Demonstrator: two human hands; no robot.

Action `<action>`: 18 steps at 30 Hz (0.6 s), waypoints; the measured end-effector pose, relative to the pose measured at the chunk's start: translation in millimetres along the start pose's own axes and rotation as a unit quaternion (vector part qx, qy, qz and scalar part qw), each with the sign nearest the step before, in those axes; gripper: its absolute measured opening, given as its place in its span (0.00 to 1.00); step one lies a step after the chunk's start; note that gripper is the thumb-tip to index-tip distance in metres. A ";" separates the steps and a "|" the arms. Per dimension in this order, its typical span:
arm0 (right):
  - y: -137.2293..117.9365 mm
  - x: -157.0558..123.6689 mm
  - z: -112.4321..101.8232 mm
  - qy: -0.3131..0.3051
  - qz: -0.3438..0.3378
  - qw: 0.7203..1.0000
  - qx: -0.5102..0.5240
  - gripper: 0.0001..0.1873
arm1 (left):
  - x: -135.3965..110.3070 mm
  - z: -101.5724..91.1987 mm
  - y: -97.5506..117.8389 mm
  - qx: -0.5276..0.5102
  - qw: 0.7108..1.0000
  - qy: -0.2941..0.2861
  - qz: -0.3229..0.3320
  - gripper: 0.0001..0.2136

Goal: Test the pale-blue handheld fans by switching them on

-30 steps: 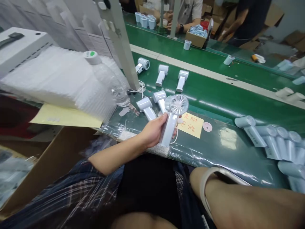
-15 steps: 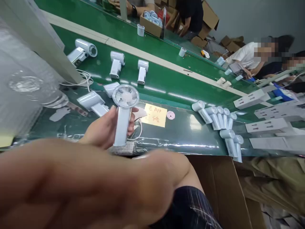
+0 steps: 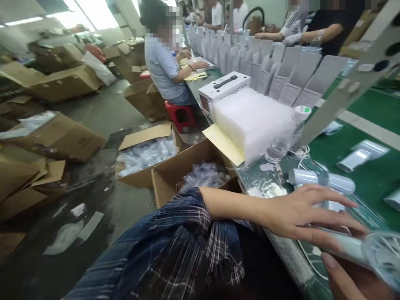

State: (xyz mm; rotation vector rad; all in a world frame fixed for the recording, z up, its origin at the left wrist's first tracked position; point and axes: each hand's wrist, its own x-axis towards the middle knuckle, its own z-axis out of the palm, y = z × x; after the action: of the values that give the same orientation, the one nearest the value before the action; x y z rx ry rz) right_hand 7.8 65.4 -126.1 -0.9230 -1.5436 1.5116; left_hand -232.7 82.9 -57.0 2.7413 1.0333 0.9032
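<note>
A pale blue handheld fan (image 3: 351,246) lies tilted at the lower right, its round clear-grilled head partly cut off by the frame edge. My left hand (image 3: 293,212) reaches across to its handle, thumb along the near side and the other fingers spread loosely behind. Below the fan head, my right hand (image 3: 356,281) is closed against the fan, its thumb beside the handle; its other fingers are hidden. Just beyond my left hand, more handheld fans (image 3: 340,183) lie on the green workbench (image 3: 379,183).
A stack of white foam sheets (image 3: 250,121) and a clear plastic bottle (image 3: 276,150) stand by a metal post (image 3: 346,83). Open cartons (image 3: 165,183) holding clear plastic pieces are beside the bench. A co-worker (image 3: 162,62) sits farther along, near upright white boxes (image 3: 281,71).
The view has swung left, showing the floor and cartons. The fan has shifted to the lower right of the view and is tilted over. My right hand has come from close to the camera to the fan.
</note>
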 end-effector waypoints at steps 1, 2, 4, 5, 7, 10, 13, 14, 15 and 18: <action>2.5 2.7 -0.1 -0.012 0.011 1.000 -0.002 0.34 | -10.8 -7.8 -6.2 0.009 1.000 -0.011 0.026 0.22; 2.9 5.0 1.1 -0.021 0.024 0.999 -0.005 0.34 | -25.0 -15.9 -14.7 0.016 0.999 0.001 0.042 0.22; -0.8 8.5 6.6 -0.027 0.057 0.998 0.003 0.32 | -62.9 -33.0 -40.4 0.048 0.996 0.078 -0.017 0.19; -4.2 9.6 10.4 -0.022 0.078 0.997 0.018 0.32 | -85.2 -42.3 -57.2 0.081 0.979 0.153 -0.109 0.17; -13.1 11.5 18.0 0.000 0.122 0.990 0.072 0.33 | -131.2 -60.8 -95.1 0.182 0.864 0.223 -0.412 0.14; -28.7 16.9 25.9 0.023 0.151 0.969 0.196 0.34 | -189.3 -78.8 -145.6 0.209 0.795 0.230 -0.520 0.11; -42.7 25.8 30.3 0.042 0.152 0.938 0.309 0.26 | -222.1 -73.7 -172.6 0.212 0.770 0.219 -0.560 0.07; -46.8 28.5 31.9 0.052 0.155 0.929 0.333 0.23 | -227.7 -68.0 -176.7 0.212 0.764 0.219 -0.568 0.07; -50.5 30.5 34.0 0.061 0.156 0.921 0.352 0.22 | -231.1 -61.7 -179.0 0.211 0.760 0.221 -0.574 0.08; -59.8 31.8 42.4 0.077 0.147 0.908 0.386 0.21 | -232.1 -46.1 -180.8 0.196 0.756 0.232 -0.580 0.09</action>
State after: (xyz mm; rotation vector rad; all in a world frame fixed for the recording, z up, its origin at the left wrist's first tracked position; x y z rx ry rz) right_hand -43.2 73.4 -65.0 -0.7791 -0.5898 1.9826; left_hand -502.2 71.2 -183.4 1.3632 2.7327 1.1115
